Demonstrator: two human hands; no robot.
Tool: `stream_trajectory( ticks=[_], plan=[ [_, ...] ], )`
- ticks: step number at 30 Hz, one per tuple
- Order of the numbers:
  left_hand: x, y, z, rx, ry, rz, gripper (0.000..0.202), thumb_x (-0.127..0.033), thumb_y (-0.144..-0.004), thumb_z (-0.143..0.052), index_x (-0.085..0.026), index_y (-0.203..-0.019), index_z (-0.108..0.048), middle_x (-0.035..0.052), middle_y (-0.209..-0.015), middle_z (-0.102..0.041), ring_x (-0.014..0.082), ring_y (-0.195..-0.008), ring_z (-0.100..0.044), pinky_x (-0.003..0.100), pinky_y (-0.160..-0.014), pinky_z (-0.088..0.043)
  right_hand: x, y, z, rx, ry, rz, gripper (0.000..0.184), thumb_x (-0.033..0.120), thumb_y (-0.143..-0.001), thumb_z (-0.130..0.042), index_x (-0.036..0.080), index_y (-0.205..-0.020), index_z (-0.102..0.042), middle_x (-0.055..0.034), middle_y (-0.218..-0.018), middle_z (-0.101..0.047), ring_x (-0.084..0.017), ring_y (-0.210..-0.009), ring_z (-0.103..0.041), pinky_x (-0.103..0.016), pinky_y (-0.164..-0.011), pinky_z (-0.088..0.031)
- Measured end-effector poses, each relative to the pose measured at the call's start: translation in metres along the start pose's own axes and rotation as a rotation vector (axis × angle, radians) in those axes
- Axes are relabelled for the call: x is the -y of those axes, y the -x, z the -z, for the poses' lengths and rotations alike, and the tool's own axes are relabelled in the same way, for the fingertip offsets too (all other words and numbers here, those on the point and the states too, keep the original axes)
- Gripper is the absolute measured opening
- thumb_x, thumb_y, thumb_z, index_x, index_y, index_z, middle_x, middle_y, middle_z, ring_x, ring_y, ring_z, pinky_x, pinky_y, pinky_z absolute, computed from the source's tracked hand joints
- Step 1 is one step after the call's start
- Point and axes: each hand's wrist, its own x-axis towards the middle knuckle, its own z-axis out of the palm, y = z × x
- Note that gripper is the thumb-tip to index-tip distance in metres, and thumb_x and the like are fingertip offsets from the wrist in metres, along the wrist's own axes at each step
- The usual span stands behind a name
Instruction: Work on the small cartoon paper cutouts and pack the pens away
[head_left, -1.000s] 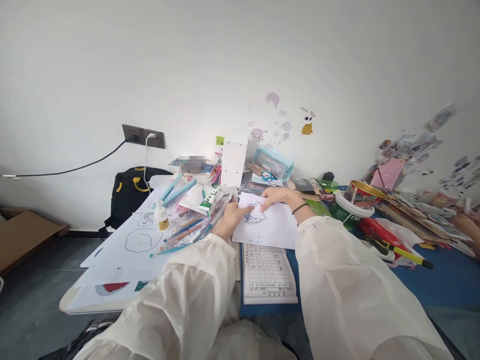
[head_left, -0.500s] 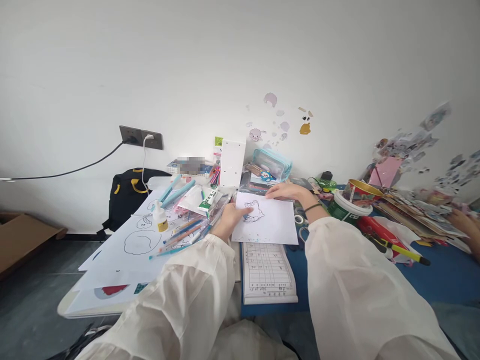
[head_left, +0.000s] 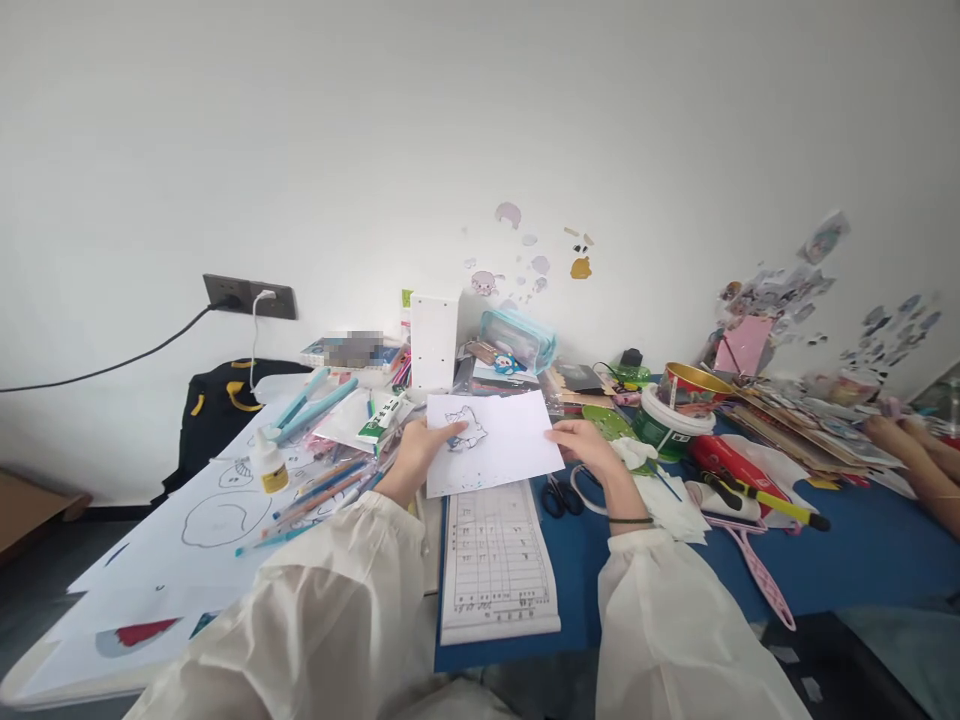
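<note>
Held up between both hands is a white sheet of paper (head_left: 517, 440), with a small outlined animal cut-out or drawing (head_left: 466, 430) on its left half. My left hand (head_left: 414, 452) pinches the sheet's left side, its thumb lying on the drawing. The right edge of the sheet is gripped by my right hand (head_left: 585, 445). Below the sheet, a form pad (head_left: 499, 570) with a printed table and handwriting lies on the blue tabletop (head_left: 574, 580). Black-handled scissors (head_left: 561, 495) rest just below my right hand, partly hidden.
At left, colored pencils (head_left: 322, 492), a glue bottle (head_left: 271, 462) and large drawn sheets (head_left: 172, 570) cover a white table. Rightward stand a white-green bucket (head_left: 671, 425), a red pouch (head_left: 724, 465) and a pink-handled brush (head_left: 765, 580). Another person's hand (head_left: 907, 440) shows far right.
My right hand has moved from the sheet's top edge down to its right edge. The view has swung right, bringing the scissors and pink handle into sight.
</note>
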Motion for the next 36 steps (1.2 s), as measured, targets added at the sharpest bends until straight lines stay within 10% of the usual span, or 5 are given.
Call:
stream_trajectory(
  ticks=[11,20,36],
  plan=[
    [-0.015,0.009,-0.002,0.09,-0.109,0.007,0.041,-0.033,-0.059,-0.08,-0.012,-0.091,-0.067,0.0095,-0.079,-0.074,0.0229,-0.069,-0.069,0.028,-0.055,-0.054,-0.02,0.007,0.024,-0.011,-0.053,-0.04,0.016,0.028,-0.064,-0.07,0.013,-0.063,-0.064,0.0061,-0.035,-0.046,-0.004,-0.031,-0.034,-0.018,-0.032,-0.022],
    [-0.018,0.0,0.009,0.058,-0.2,-0.109,0.033,-0.032,-0.062,-0.072,-0.014,-0.088,-0.064,0.009,-0.091,-0.073,0.0257,-0.093,-0.067,0.033,-0.079,-0.053,-0.024,0.002,0.026,-0.074,-0.011,-0.106,0.012,0.024,-0.066,-0.066,0.013,-0.069,-0.064,0.007,-0.031,-0.042,-0.004,-0.029,-0.029,-0.017,-0.03,-0.019],
    [-0.022,0.007,0.012,0.02,-0.52,-0.27,0.029,-0.036,-0.072,-0.054,-0.016,-0.091,-0.064,0.0082,-0.088,-0.072,0.0237,-0.085,-0.066,0.027,-0.063,-0.048,-0.025,-0.002,0.022,-0.479,0.307,0.203,0.04,0.048,-0.078,-0.047,0.02,-0.05,-0.052,-0.0003,-0.045,-0.049,-0.016,-0.05,-0.048,-0.028,-0.051,-0.033]
  ],
)
